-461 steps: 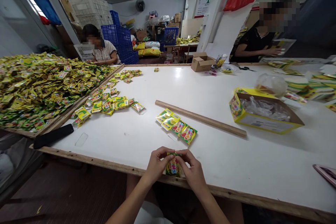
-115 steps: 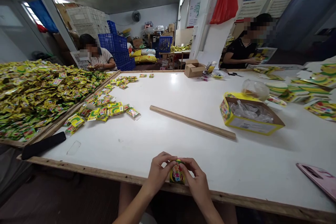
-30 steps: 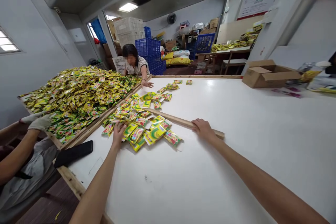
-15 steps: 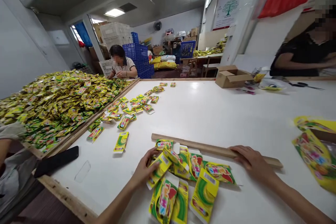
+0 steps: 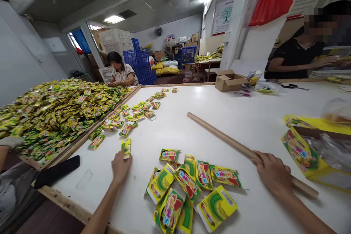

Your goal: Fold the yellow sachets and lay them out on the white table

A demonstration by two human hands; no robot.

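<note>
My left hand (image 5: 121, 167) reaches out over the white table, its thumb and fingers closed around the near end of a small yellow-green candy box (image 5: 126, 145). The wooden stick (image 5: 219, 136) slants across the tabletop, and my right hand (image 5: 271, 172) grips it near its closer end. Between my arms lies a loose group of several flat candy boxes (image 5: 188, 181), some overlapping, printed yellow and green with fruit and coloured letters. My palm hides part of the stick.
A large heap of candy boxes (image 5: 63, 106) fills the left side behind a wooden rail. Scattered boxes (image 5: 137, 111) lie near that rail. A black phone (image 5: 59, 171) rests at the left corner. An opened display box (image 5: 307, 153) stands right; a cardboard carton (image 5: 229, 81) is farther back. Two co-workers sit beyond.
My left hand has left the group of boxes and moved left to the single box. The stick has swung to a steeper slant, away from the boxes, with my right hand on it.
</note>
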